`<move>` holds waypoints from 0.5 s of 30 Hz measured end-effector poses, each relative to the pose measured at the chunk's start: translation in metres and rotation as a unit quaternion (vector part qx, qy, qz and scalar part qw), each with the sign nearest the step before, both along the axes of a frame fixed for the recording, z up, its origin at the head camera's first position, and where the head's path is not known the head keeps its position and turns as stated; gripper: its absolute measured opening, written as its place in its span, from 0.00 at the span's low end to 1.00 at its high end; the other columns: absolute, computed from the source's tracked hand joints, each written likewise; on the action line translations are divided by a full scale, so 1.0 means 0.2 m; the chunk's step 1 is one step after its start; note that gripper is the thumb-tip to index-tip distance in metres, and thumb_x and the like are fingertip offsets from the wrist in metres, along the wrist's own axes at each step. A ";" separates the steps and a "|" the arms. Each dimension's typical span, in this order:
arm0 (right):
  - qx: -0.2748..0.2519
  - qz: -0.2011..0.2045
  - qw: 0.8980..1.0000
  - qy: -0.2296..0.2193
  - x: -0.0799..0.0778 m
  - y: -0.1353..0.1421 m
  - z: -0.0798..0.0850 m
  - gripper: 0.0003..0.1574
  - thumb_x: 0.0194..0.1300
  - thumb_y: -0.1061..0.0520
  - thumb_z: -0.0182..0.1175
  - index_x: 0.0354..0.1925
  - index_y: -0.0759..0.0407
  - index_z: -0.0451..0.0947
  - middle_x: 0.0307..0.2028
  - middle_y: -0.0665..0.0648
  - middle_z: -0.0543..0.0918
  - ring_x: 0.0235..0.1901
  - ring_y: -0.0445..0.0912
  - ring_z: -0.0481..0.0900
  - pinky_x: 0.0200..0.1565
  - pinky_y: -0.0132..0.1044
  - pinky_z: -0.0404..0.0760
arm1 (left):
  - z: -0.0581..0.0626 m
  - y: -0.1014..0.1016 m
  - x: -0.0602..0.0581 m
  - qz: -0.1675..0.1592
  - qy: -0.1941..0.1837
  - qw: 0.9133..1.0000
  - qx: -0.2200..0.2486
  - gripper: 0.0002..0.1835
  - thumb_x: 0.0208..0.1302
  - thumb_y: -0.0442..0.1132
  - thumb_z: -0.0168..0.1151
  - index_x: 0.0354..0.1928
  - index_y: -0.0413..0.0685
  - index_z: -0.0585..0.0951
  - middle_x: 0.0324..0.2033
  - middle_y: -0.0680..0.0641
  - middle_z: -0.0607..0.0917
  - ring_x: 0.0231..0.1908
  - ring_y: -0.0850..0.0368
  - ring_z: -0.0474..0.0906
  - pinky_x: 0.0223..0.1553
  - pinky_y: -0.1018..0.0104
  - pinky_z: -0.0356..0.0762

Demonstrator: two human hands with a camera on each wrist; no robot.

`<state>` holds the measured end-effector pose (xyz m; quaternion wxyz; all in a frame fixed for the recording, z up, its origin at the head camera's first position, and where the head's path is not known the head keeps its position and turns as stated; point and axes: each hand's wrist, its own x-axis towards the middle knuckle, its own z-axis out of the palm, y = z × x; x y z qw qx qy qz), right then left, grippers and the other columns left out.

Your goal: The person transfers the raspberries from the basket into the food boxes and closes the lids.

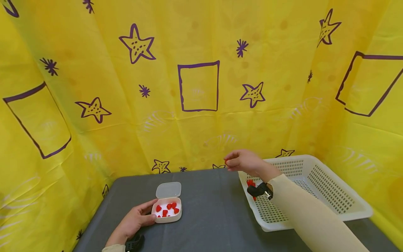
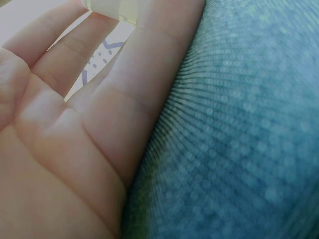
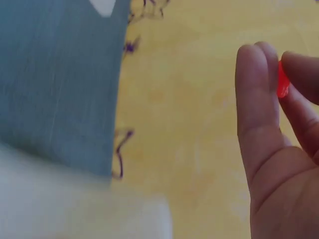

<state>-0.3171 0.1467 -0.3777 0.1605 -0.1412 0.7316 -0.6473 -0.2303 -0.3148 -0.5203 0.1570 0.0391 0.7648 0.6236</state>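
Note:
On the left of the grey table, a small white lidded box (image 1: 167, 219) stands with its translucent lid (image 1: 168, 190) flipped back. Several small red pieces (image 1: 165, 212), some roughly heart-shaped, lie inside it. My left hand (image 1: 133, 220) grips the box's left side, thumb at the front and fingers behind; the left wrist view shows mostly the palm. Above the basket's far left corner, my right hand (image 1: 245, 162) pinches one small red piece (image 3: 283, 82) between thumb and fingers, raised off the table. Its exact shape is mostly hidden.
A white perforated plastic basket (image 1: 321, 175) stands at the right, under my right forearm. More red pieces (image 1: 251, 183) show at its left side, partly behind the wrist strap. A yellow curtain (image 1: 201, 140) with purple drawings hangs behind the grey table (image 1: 214, 210) and at its sides.

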 end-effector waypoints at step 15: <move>0.043 0.073 0.996 0.018 0.09 -0.60 -0.06 0.11 0.65 0.70 0.63 0.46 0.71 0.80 0.38 0.64 0.83 0.39 0.58 0.84 0.43 0.47 0.84 | 0.00 -0.01 0.00 -0.006 0.006 1.000 0.009 0.38 0.64 0.35 0.69 0.73 0.36 0.63 0.67 0.29 0.67 0.53 0.47 0.76 0.50 0.54 0.80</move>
